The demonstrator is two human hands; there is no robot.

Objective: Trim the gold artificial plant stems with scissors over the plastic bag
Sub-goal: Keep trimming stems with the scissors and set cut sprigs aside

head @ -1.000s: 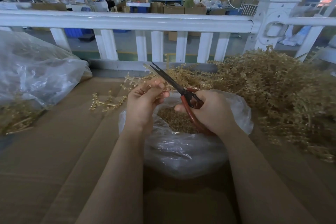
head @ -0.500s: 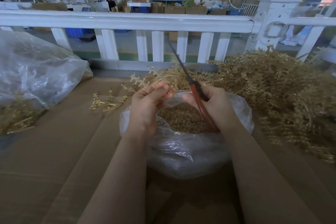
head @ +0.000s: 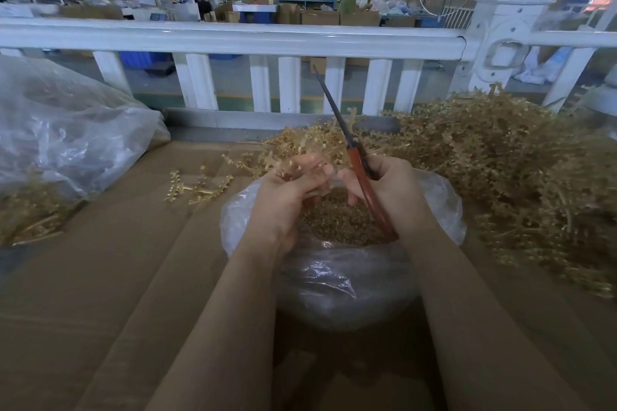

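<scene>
A clear plastic bag point(head: 337, 280) stands open on the cardboard in front of me, with gold trimmings point(head: 337, 222) inside. My left hand point(head: 287, 187) grips a gold artificial stem point(head: 300, 143) above the bag's mouth; the stem is blurred. My right hand point(head: 397, 190) holds red-handled scissors point(head: 359, 167), blades together and pointing up and away. Both hands nearly touch over the bag.
A big heap of gold stems point(head: 494, 170) lies to the right. A loose gold sprig point(head: 197, 185) lies on the cardboard surface point(head: 100, 294) at left. Another plastic bag point(head: 66, 130) with gold stems sits far left. A white railing point(head: 233, 38) runs behind.
The scissors swung from pointing up-left with blades open to nearly upright with blades together. My left hand shifted the stem closer to my right hand.
</scene>
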